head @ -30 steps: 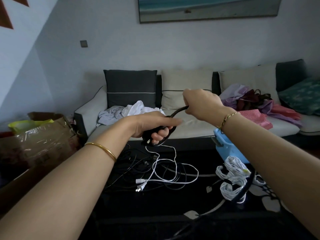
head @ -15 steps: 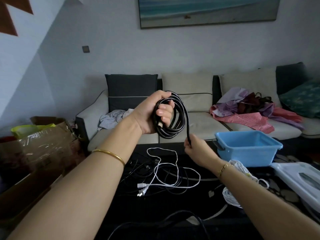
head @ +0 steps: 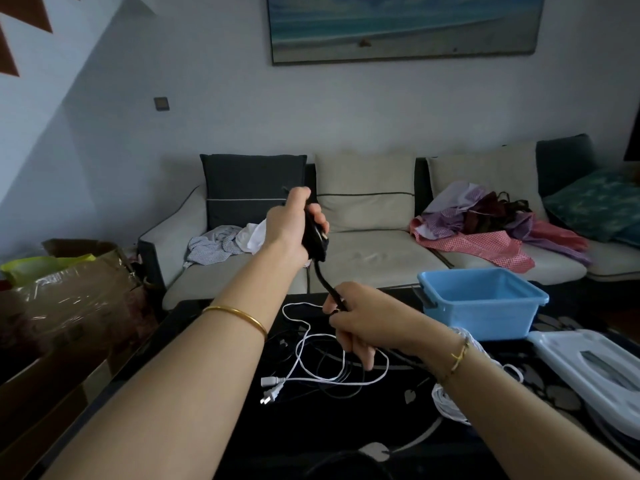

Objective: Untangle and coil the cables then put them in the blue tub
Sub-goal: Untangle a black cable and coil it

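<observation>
Black cable coil (head: 316, 245) had turned edge-on in the gripping left hand (head: 289, 226); right hand (head: 358, 322) clasped its tail, coiling nearly finished

Dim room: pale wall (head: 346, 109), framed seascape (head: 405, 26), beige sofa (head: 374, 251), dark cushions.

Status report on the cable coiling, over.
Left hand grips black cable coil. Right hand grips its tail. Blue tub open, beside right arm. White cable lies loose below, nothing blocking.
</observation>
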`<state>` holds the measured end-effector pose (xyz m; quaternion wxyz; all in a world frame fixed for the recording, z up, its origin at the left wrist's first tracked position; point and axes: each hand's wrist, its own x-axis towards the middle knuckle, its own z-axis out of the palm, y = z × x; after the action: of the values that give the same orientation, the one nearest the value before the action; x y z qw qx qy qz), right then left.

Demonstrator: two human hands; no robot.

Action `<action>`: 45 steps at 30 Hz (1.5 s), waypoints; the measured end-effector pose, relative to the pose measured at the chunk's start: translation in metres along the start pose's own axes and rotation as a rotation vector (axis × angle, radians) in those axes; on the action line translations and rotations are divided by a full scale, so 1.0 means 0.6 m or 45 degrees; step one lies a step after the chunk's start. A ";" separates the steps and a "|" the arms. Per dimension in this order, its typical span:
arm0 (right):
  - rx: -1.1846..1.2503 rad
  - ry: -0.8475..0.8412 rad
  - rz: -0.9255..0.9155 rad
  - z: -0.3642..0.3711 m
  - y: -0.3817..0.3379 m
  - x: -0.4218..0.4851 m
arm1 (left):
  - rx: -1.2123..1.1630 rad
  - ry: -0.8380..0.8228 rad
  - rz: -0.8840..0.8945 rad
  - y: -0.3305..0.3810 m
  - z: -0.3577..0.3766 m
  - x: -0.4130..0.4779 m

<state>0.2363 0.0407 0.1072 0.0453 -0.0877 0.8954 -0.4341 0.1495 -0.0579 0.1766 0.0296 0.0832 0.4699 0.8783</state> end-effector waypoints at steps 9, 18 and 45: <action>-0.504 0.398 -0.163 -0.073 -0.065 -0.038 | 1.189 -0.286 0.368 -0.012 -0.005 -0.023; -1.059 0.958 -0.180 -0.105 -0.074 -0.031 | 1.635 -0.642 0.074 -0.002 -0.022 -0.030; -0.494 0.873 -0.210 -0.146 -0.002 0.070 | 0.832 -0.979 -0.538 -0.004 -0.030 -0.052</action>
<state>0.1814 0.0993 0.1623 -0.3083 -0.0162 0.9140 -0.2633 0.1771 -0.0754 0.1613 0.3476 0.3069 0.6800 0.5679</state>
